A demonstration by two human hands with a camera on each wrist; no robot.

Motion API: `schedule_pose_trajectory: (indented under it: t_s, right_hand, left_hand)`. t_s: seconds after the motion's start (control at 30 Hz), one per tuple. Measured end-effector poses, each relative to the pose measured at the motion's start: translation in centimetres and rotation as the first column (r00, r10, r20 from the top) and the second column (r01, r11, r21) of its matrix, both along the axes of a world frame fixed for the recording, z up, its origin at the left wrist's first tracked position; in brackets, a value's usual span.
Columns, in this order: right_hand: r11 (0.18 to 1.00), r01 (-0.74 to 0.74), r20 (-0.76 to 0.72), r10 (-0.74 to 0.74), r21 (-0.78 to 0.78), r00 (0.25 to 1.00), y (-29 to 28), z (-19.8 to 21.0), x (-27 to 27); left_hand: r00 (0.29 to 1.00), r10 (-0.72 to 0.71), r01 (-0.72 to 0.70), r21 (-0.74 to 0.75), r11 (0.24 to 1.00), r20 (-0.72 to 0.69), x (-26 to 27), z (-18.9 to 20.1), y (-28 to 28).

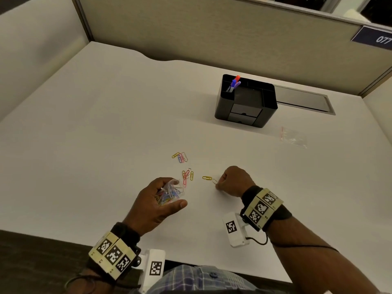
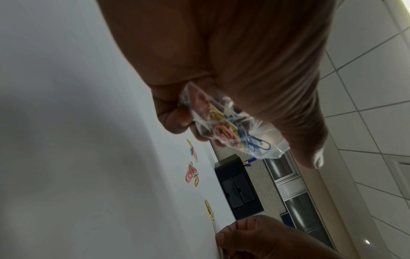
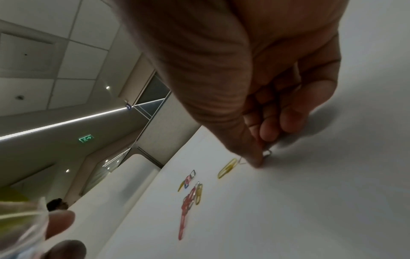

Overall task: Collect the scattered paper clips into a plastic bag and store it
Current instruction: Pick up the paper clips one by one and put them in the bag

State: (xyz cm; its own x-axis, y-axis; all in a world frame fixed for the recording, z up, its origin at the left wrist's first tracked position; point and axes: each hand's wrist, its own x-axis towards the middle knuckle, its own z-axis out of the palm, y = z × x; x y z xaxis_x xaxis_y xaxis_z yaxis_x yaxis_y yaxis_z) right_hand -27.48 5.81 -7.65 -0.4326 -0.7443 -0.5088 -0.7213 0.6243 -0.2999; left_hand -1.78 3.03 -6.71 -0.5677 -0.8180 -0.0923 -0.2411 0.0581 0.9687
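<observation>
Item: plastic bag (image 1: 169,193), part-filled with coloured clips, held upright in the left hand (image 1: 158,203), whose curled grip kept its mouth toward the loose paper clips (image 1: 186,176), probably to ease loading. Right hand (image 1: 233,180), at 3 o'clock of the bag, had its grip pinched narrow on a silver clip (image 1: 214,181) lying on the table (image 1: 106,134); a yellow clip (image 1: 207,178) lay just beside. Black organizer (image 1: 246,100) at 12 o'clock, the likely storage place.

White desk (image 1: 106,128): clips (image 1: 186,175), organizer (image 1: 246,102).
</observation>
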Motion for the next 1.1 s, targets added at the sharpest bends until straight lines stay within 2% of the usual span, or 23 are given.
schedule_pose_trajectory:
  t_s: [0.13, 0.27, 0.4, 0.53, 0.67, 0.77, 0.83, 0.9, 1.0, 1.07, 1.1]
  right_hand:
    - [0.999, -0.034, 0.003, 0.034, 0.03, 0.999, -0.3, 0.3, 0.2]
    - [0.995, -0.096, -0.038, 0.096, -0.004, 0.995, 0.2, 0.9, 1.1]
    - [0.973, -0.128, 0.043, 0.139, -0.19, 0.989, 1.3, 2.9, 2.6]
    - [0.893, -0.201, 0.152, 0.282, -0.402, 0.947, 1.9, 6.7, 5.0]
    - [0.832, -0.248, 0.212, 0.393, -0.496, 0.895, 1.9, 8.9, 7.6]
    - [0.826, -0.275, 0.237, 0.431, -0.493, 0.871, 1.7, 8.9, 8.1]
    - [0.835, -0.198, 0.206, 0.343, -0.513, 0.916, 1.3, 8.0, 7.2]
    - [0.863, -0.127, 0.099, 0.2, -0.49, 0.975, 0.7, 6.3, 5.3]
    - [0.948, -0.135, -0.105, 0.109, -0.288, 0.989, 0.2, 3.1, 2.2]
    - [0.978, -0.134, -0.1, 0.119, -0.162, 0.988, 0.1, 1.6, 1.3]
    - [0.981, -0.127, -0.066, 0.118, -0.146, 0.991, 0.0, 1.2, 1.3]
  left_hand:
    - [1.0, 0.004, -0.004, -0.005, 1.0, 0.006, 0.1, 0.1, 0.0]
    - [1.0, 0.013, -0.013, -0.002, 1.0, 0.007, 0.3, 0.1, -0.1]
    - [1.0, 0.014, -0.014, 0.0, 1.0, 0.012, 0.5, 0.0, -0.1]
    - [1.0, 0.007, -0.007, -0.005, 1.0, 0.017, 0.5, -0.3, -0.1]
    - [0.999, -0.014, 0.016, -0.043, 0.999, 0.04, 0.2, -0.2, -0.1]
    - [0.999, -0.024, 0.026, -0.054, 0.998, 0.031, 0.1, -0.1, -0.1]
    - [1.0, -0.007, 0.007, -0.041, 0.999, 0.009, 0.2, 0.0, -0.1]
    - [1.0, 0.013, -0.013, -0.028, 1.0, -0.008, 0.5, 0.0, 0.0]
    - [1.0, 0.023, -0.023, -0.013, 1.0, -0.013, 0.7, -0.1, 0.0]
    - [1.0, 0.019, -0.02, -0.007, 1.0, -0.013, 0.8, -0.1, 0.0]
    - [1.0, 0.017, -0.017, -0.008, 1.0, -0.012, 0.9, -0.1, -0.1]
